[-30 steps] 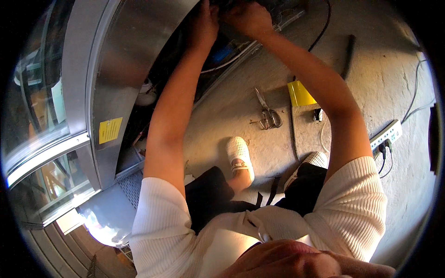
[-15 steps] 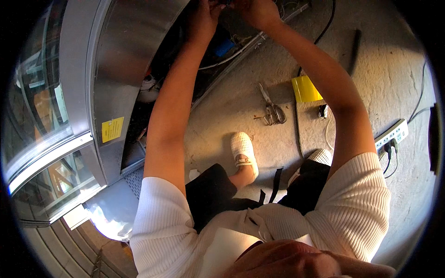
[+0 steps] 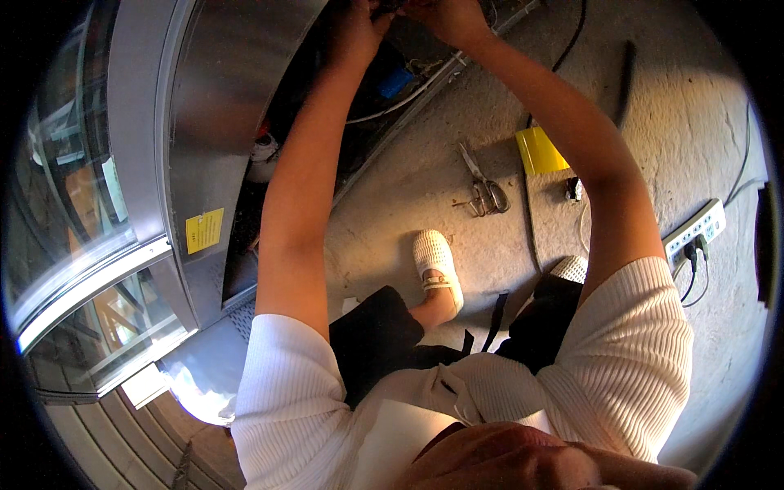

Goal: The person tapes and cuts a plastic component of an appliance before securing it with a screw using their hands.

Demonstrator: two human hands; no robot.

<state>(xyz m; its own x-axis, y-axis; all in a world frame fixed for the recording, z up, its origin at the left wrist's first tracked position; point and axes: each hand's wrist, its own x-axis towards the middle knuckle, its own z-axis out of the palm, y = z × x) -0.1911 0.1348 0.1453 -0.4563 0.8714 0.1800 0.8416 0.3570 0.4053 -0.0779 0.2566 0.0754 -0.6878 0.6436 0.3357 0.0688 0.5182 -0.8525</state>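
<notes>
Steel-fronted cabinet (image 3: pixel 233 98): blue part (image 3: pixel 395 83) and white cable (image 3: pixel 384 113) in its dark lower opening.
Hands: left hand (image 3: pixel 358 33) and right hand (image 3: pixel 451 20) close together at the cabinet's far end; shade hides whether they grip anything.
Risk: in dimness, fingers might snag the white cable or scrape the cabinet's edge.
Floor (image 3: pixel 376 237): concrete; right of the cabinet, scissors (image 3: pixel 484 188), yellow sheet (image 3: pixel 541 152), then power strip (image 3: pixel 696 229).
Room: glass panel (image 3: pixel 73 163) left of the cabinet.

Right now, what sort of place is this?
Perhaps a shop or workroom: a large metal-and-glass cabinet with an opened base, scissors lying on a rough, bare floor, and a power strip.
</notes>
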